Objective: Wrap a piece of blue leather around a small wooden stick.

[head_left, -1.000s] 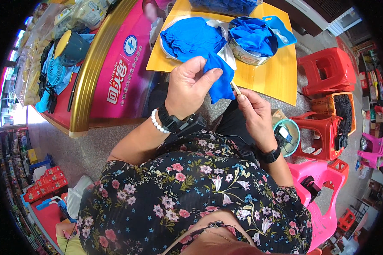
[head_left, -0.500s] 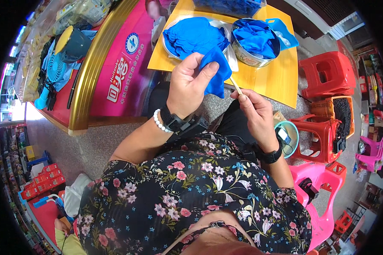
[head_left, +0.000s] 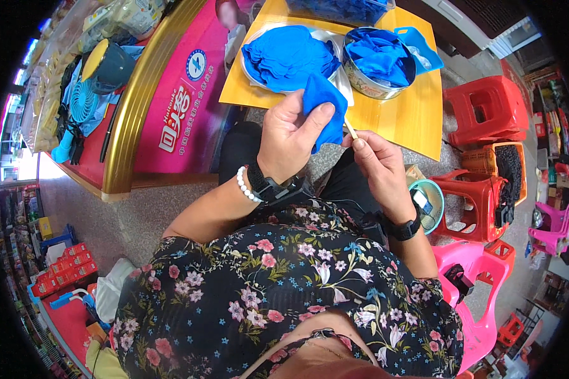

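Note:
A blue cloth piece point(head_left: 325, 107) is pinched between the thumb and fingers of my left hand point(head_left: 291, 129). My right hand point(head_left: 378, 161) grips a thin pale stick point(head_left: 350, 128), whose far end reaches the cloth's right edge; the tip is hidden there. Just beyond my hands, a flat stack of blue cloth pieces point(head_left: 289, 57) lies on a white plate point(head_left: 245, 71). To its right stands a round tin point(head_left: 376, 88) filled with folded blue pieces point(head_left: 379, 55).
Both containers stand on a yellow board point(head_left: 417, 120), with a clear bin of blue pieces point(head_left: 341, 9) behind and a light-blue scoop point(head_left: 423, 54) alongside. A pink gold-edged counter point(head_left: 177, 82) rises on the left. Red stools point(head_left: 487, 110) and a pink chair point(head_left: 480, 278) are at right.
My left hand has shifted slightly right and nearer to me with the blue cloth. The cloth is turned a little, and the stick stands more upright in my right hand.

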Demonstrator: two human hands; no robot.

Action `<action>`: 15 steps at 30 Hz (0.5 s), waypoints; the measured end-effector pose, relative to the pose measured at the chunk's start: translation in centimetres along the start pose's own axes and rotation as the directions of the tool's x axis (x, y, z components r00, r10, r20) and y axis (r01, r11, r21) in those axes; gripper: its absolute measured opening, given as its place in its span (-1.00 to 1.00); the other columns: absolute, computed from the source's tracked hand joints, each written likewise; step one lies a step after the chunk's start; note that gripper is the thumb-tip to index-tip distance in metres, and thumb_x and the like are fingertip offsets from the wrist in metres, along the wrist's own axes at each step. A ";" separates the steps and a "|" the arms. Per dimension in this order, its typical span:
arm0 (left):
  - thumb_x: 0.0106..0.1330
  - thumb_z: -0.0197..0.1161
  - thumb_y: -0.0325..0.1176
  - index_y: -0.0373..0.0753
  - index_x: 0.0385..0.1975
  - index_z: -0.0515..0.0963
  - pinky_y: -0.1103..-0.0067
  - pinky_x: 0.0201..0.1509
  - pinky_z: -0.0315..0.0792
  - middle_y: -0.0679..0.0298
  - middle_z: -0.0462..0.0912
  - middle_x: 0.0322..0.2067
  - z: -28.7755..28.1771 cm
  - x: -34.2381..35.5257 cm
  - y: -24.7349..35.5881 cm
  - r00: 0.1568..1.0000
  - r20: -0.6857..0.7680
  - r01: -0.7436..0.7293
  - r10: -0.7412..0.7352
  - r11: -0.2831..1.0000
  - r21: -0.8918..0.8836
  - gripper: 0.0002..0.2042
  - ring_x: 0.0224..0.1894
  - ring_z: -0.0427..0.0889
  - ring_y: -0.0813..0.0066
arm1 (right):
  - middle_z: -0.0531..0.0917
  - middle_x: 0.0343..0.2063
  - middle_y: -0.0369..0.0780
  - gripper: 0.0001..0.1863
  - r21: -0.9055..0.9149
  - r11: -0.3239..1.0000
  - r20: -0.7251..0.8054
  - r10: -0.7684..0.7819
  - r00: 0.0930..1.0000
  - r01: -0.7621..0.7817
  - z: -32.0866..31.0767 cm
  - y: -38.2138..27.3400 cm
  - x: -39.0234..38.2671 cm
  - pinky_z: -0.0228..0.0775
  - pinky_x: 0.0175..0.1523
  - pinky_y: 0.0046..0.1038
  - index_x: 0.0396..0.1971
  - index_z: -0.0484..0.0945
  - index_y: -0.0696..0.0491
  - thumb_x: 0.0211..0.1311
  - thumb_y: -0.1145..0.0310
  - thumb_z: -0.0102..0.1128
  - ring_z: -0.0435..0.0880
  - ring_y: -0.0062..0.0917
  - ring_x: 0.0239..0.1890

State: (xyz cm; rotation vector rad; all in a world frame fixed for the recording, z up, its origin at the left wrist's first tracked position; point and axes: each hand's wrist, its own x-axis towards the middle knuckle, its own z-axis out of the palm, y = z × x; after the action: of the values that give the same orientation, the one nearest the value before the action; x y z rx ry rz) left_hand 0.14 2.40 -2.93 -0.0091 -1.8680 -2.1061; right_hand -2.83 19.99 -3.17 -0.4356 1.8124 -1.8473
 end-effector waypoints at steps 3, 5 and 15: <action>0.32 0.14 -0.30 -0.30 -0.18 0.39 0.77 -0.32 0.33 0.44 0.48 -0.34 -0.2 0.4 0.7 0.996 -0.064 -0.078 0.067 0.976 -0.203 -0.78 -0.36 0.39 0.79 | 0.48 -0.54 -0.45 -0.78 -0.050 0.998 -0.022 -0.030 0.999 0.029 0.0 0.0 0.0 0.11 -0.43 -0.73 -0.30 0.57 0.16 0.33 0.33 0.02 0.27 -0.82 -0.52; 0.34 0.12 -0.34 -0.30 -0.26 0.44 0.77 -0.36 0.29 0.46 0.46 -0.45 -0.5 1.1 0.4 0.980 -0.126 -0.153 0.151 0.988 -0.002 -0.85 -0.42 0.35 0.79 | 0.50 -0.52 -0.44 -0.78 -0.053 0.994 -0.019 -0.100 0.995 0.099 -0.1 0.6 -0.2 0.12 -0.42 -0.73 -0.30 0.57 0.17 0.32 0.34 0.02 0.28 -0.82 -0.51; 0.26 0.18 -0.47 -0.30 -0.39 0.47 0.76 -0.48 0.24 0.45 0.42 -0.59 -0.5 1.2 0.8 0.925 -0.124 -0.326 0.359 0.918 0.227 -0.94 -0.52 0.30 0.78 | 0.37 -0.63 -0.49 -0.78 0.184 0.982 0.049 0.026 0.998 -0.034 -0.1 0.2 -0.9 -0.04 -0.55 -0.74 -0.28 0.55 0.17 0.34 0.33 0.00 0.17 -0.85 -0.62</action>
State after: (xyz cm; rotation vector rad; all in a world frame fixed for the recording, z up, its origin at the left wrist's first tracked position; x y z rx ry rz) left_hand -0.72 1.57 -1.96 -0.1066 -1.8209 -1.6265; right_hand -2.09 20.56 -3.28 -0.3777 1.5907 -1.9465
